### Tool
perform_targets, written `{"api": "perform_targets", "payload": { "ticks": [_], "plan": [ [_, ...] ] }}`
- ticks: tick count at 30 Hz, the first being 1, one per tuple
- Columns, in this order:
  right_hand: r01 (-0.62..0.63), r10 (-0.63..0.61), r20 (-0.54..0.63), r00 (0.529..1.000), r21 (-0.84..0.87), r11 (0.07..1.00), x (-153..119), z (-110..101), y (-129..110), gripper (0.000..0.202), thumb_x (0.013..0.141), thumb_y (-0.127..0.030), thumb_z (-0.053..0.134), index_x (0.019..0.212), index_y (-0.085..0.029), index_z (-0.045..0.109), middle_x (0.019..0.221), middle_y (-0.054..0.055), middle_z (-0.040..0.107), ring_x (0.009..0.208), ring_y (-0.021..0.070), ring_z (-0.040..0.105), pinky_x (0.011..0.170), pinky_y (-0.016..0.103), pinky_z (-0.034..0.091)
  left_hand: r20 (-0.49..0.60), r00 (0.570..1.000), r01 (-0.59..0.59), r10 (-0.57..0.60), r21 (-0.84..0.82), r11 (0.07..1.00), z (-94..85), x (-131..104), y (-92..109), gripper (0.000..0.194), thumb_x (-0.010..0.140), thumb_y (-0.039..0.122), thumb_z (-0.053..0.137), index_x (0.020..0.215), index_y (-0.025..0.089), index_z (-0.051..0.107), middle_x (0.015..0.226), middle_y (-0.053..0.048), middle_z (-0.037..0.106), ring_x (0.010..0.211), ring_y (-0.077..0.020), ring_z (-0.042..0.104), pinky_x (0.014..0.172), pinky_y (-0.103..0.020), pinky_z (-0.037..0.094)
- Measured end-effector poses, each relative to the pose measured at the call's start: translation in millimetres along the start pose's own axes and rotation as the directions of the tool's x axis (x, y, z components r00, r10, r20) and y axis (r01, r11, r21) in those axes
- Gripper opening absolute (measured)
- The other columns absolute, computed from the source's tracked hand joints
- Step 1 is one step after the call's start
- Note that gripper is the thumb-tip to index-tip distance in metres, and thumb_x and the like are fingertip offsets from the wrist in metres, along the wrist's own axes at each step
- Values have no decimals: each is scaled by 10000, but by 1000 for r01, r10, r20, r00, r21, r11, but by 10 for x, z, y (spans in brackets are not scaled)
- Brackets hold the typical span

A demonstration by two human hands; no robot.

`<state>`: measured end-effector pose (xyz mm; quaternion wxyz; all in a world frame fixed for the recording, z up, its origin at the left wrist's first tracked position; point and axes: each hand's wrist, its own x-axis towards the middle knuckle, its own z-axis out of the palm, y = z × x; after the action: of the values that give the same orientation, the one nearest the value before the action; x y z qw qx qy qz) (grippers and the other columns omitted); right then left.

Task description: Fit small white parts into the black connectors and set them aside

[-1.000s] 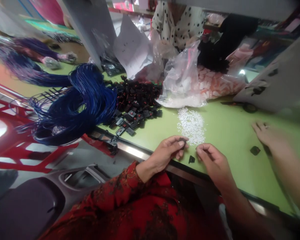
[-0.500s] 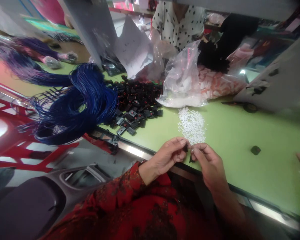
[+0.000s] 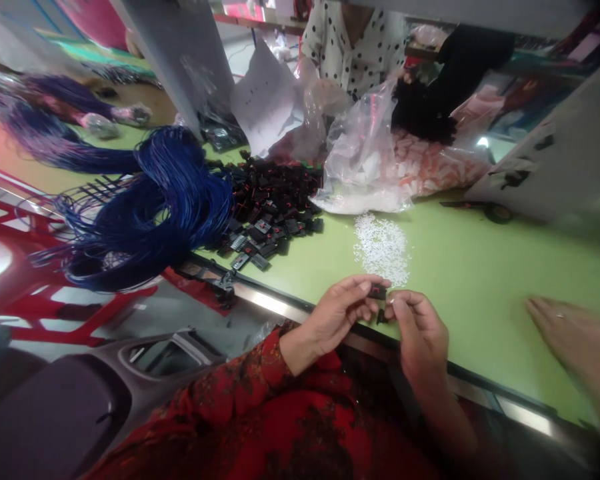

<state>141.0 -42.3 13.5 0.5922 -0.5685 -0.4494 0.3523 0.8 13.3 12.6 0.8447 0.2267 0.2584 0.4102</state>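
My left hand (image 3: 347, 303) pinches a small black plastic connector (image 3: 378, 291) with a red mark, just over the table's front edge. Close beside it, my right hand (image 3: 420, 327) has its thumb and forefinger pressed on a tiny white piece (image 3: 393, 301). Another small black part (image 3: 381, 316) shows between the two hands; which hand holds it, I cannot tell. Tiny white pieces (image 3: 383, 247) lie spread just beyond my fingertips. Farther left is a heap of black connectors (image 3: 275, 200), some with red marks.
Blue wire bundles (image 3: 180, 187) lie left of the heap. A clear plastic bag (image 3: 363, 160) stands behind the white pieces, beside a bag of orange and white parts (image 3: 430, 163). Another person's hand (image 3: 575, 340) rests on the green table (image 3: 480, 260) at right. A person in a dotted shirt (image 3: 355, 47) sits opposite.
My hands have drawn slightly apart, so the connector's red mark shows. The other person's hand has moved in from the right; the black part lying there is no longer visible.
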Motion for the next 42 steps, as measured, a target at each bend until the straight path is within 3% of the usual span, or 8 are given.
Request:
{"api": "perform_targets", "payload": {
  "ticks": [7, 12, 16, 20, 25, 29, 33, 42],
  "plan": [
    [32, -34, -95, 995, -29, 999, 47, 34, -25, 137, 972, -339, 621, 911, -220, 651, 826, 21, 689, 727, 160, 645, 712, 321, 556, -100, 993, 65, -67, -25, 998, -10, -2, -34, 278, 837, 220, 813, 1085, 109, 753, 822, -67, 755, 694, -111, 714, 771, -239, 597],
    [44, -44, -106, 993, 3, 999, 47, 41, -9, 139, 964, -335, 634, 893, -217, 651, 790, 9, 668, 698, 148, 632, 696, 312, 552, -143, 990, 18, -17, 6, 1000, -10, 11, -51, 284, 779, 215, 864, 1025, 119, 758, 849, -44, 753, 658, -70, 668, 716, -200, 564],
    [28, -35, -135, 990, -55, 998, 71, 9, -68, 140, 951, -346, 646, 906, -215, 666, 778, 8, 670, 684, 150, 631, 697, 317, 560, -70, 997, 21, -13, 108, 994, 6, -31, -56, 356, 732, 262, 911, 1008, 112, 744, 828, -49, 749, 677, -89, 671, 665, -203, 538],
    [5, -10, -98, 995, -54, 999, 82, -24, -107, 138, 958, -348, 642, 914, -220, 671, 795, 10, 682, 684, 150, 636, 667, 303, 561, 57, 995, 78, -83, 83, 993, 20, -74, -13, 501, 727, 281, 919, 1166, 147, 718, 869, -49, 750, 697, -119, 706, 681, -239, 574],
    [13, -16, -83, 996, -30, 999, 63, -33, -90, 125, 979, -320, 615, 922, -221, 665, 1056, 70, 727, 941, 194, 691, 849, 366, 577, 70, 992, 106, -107, 20, 994, -2, -77, 6, 478, 784, 323, 879, 1198, 143, 721, 822, -52, 743, 721, -125, 715, 716, -235, 588],
    [-3, 2, -57, 998, -10, 1000, 36, -26, -62, 129, 975, -321, 620, 903, -225, 667, 1212, 85, 708, 1159, 234, 656, 1021, 437, 519, 31, 997, 66, -66, 13, 998, -5, -67, -24, 427, 779, 298, 882, 1145, 138, 731, 823, -41, 735, 707, -103, 698, 669, -193, 559],
    [-20, 21, -22, 1000, 16, 1000, 3, -20, -24, 124, 976, -319, 618, 907, -231, 671, 1283, 87, 686, 1221, 251, 633, 1050, 458, 502, -4, 999, 36, -36, 14, 999, 12, -66, -54, 409, 757, 285, 898, 1096, 130, 730, 792, -20, 717, 663, -83, 671, 604, -168, 522],
    [-13, 13, 8, 1000, 20, 1000, -41, 4, -7, 119, 981, -309, 623, 908, -236, 683, 1322, 81, 660, 1265, 249, 601, 1061, 440, 487, -35, 998, -47, 48, 34, 998, 12, -72, -113, 420, 736, 309, 910, 1063, 136, 709, 866, -39, 751, 659, -106, 692, 665, -235, 573]
  ]
}}
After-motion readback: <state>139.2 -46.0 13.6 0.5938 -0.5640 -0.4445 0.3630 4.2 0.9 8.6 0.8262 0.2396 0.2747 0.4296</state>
